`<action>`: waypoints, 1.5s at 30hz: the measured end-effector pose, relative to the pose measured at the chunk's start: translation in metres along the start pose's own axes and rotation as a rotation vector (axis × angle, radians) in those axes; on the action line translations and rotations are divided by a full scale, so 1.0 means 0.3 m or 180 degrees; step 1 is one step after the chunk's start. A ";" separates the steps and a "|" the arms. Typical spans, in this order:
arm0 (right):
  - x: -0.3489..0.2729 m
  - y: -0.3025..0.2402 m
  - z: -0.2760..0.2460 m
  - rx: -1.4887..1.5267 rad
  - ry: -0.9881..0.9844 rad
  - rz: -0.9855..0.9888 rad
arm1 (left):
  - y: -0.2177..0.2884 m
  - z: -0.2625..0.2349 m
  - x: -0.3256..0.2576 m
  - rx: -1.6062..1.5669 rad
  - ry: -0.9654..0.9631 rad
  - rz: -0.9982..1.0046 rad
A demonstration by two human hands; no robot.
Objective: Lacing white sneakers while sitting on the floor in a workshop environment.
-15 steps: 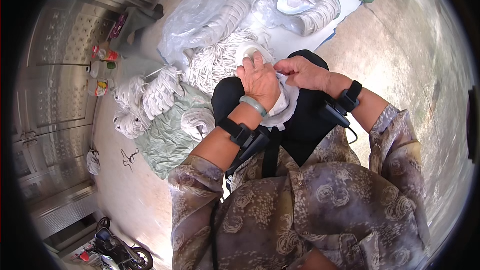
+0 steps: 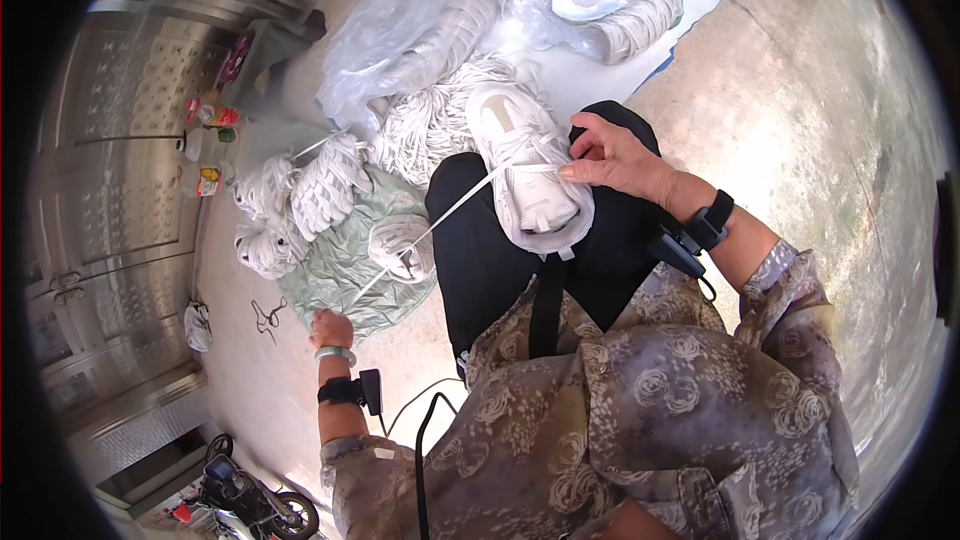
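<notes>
A white shoe upper [image 2: 540,195] lies across my black-covered lap, its toe pointing away and laces criss-crossing its front. From its lacing a white shoelace [image 2: 440,221] runs taut, down and left, to my left hand [image 2: 331,328], a closed fist held out low at the left. My right hand [image 2: 622,162] is at the upper's right edge, thumb on a short stretch of lace there and fingers curled. Beyond the upper lies a heap of loose white laces [image 2: 425,130].
Bundled white uppers [image 2: 325,185] and a single roll [image 2: 402,248] lie on a green sheet [image 2: 345,275] at left. Plastic-wrapped stacks [image 2: 640,25] are at the far side. Bottles [image 2: 208,178] stand by metal doors [image 2: 120,210]. A black cord [image 2: 268,318] lies on the floor; a motorcycle [image 2: 255,500] is lower left.
My left hand has swung from the shoe upper far down and left, drawing the lace out straight. My right hand stays beside the upper, which is now uncovered.
</notes>
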State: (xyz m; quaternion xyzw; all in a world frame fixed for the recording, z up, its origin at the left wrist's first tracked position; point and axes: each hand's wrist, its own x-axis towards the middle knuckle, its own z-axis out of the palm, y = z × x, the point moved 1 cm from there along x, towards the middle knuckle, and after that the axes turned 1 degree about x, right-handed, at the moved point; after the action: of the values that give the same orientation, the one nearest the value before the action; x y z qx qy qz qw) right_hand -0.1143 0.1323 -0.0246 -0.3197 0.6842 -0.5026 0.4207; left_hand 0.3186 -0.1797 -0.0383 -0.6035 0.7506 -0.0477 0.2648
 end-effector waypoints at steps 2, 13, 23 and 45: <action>0.006 -0.056 0.028 0.0262 -0.0031 0.0439 | -0.204 0.034 -0.080 0.0406 -0.0216 -0.0807; 0.138 -0.112 0.089 -0.2733 0.0928 -0.2231 | 0.521 -0.258 -0.152 -0.2993 0.1307 0.2790; 0.074 -0.142 0.084 -0.4087 0.0555 -0.2531 | 0.874 -0.454 -0.325 -0.2904 0.0270 0.3302; 0.108 -0.107 0.088 -0.0619 0.0566 -0.0116 | 0.653 -0.434 -0.427 -0.1341 0.2185 0.4025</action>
State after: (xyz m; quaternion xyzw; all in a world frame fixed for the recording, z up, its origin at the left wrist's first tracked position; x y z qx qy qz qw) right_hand -0.1044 0.0841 -0.0057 -0.3256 0.7583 -0.4679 0.3162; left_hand 0.1037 -0.0403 0.0401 -0.0463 0.9880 0.0728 -0.1284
